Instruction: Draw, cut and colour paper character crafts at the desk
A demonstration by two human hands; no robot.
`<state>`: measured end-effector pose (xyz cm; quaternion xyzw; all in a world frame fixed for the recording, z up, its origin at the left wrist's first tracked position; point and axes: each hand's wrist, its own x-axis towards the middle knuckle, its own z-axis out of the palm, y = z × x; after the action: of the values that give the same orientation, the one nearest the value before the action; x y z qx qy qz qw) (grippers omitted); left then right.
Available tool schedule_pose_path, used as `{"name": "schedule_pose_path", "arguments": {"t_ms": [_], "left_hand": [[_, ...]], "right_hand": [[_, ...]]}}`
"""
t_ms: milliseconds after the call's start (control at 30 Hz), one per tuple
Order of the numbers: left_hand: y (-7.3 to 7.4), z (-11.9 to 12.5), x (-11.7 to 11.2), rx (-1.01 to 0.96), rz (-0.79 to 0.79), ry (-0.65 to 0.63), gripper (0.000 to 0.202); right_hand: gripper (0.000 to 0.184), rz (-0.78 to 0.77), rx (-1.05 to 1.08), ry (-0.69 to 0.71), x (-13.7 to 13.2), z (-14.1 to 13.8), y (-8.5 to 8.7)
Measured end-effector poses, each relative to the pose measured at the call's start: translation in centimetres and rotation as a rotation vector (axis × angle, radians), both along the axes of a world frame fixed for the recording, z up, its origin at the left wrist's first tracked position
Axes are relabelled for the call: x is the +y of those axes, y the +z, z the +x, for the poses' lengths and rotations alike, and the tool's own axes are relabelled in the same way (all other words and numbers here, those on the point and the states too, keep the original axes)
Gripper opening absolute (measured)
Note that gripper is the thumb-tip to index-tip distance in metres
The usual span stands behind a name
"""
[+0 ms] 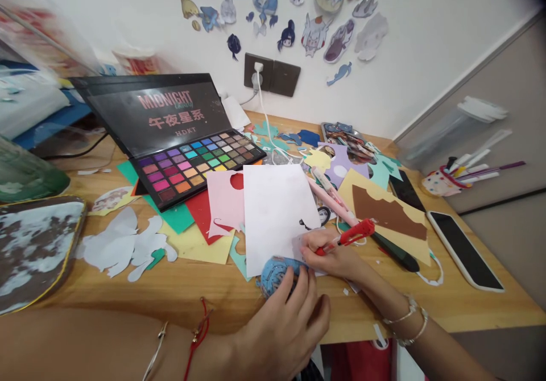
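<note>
My right hand (326, 253) is closed around a red pen (356, 232), which slants up to the right. That hand rests at the lower right of a white sheet of paper (275, 216), with its fingertips at a small greyish piece on the sheet. My left hand (288, 321) curls its fingers over a blue patterned cutout (272, 273), holding it at the sheet's bottom edge near the front of the desk. The fingers cover part of the cutout. A small dark mark or cut shows on the sheet's right side, and the pen's tip is hard to make out.
An opened eyeshadow palette (196, 168) stands at left. Coloured paper scraps (222, 199) and grey-white cutouts (111, 244) lie about. A brown tray (40, 250) is far left. At right are a phone (464, 250), a dark-green-handled tool (396, 253) and a pen cup (443, 182).
</note>
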<state>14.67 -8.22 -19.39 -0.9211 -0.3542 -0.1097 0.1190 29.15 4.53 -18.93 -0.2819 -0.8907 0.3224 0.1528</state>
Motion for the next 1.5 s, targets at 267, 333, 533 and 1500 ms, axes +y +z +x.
{"name": "schedule_pose_path", "arguments": {"t_ms": [267, 333, 533, 1500], "left_hand": [[0.36, -0.01, 0.13, 0.002, -0.011, 0.005, 0.047], [0.3, 0.0, 0.16, -0.005, -0.022, 0.007, 0.048], [-0.06, 0.06, -0.02, -0.013, -0.047, 0.007, 0.049], [-0.07, 0.23, -0.03, -0.012, -0.054, 0.013, 0.051]], "right_hand": [[0.038, -0.022, 0.018, 0.03, 0.04, 0.14, -0.18], [0.038, -0.039, 0.021, 0.027, -0.02, 0.08, 0.01], [0.036, -0.035, 0.036, 0.035, 0.01, 0.06, 0.1], [0.036, -0.011, 0.001, 0.02, -0.05, -0.01, 0.24]]}}
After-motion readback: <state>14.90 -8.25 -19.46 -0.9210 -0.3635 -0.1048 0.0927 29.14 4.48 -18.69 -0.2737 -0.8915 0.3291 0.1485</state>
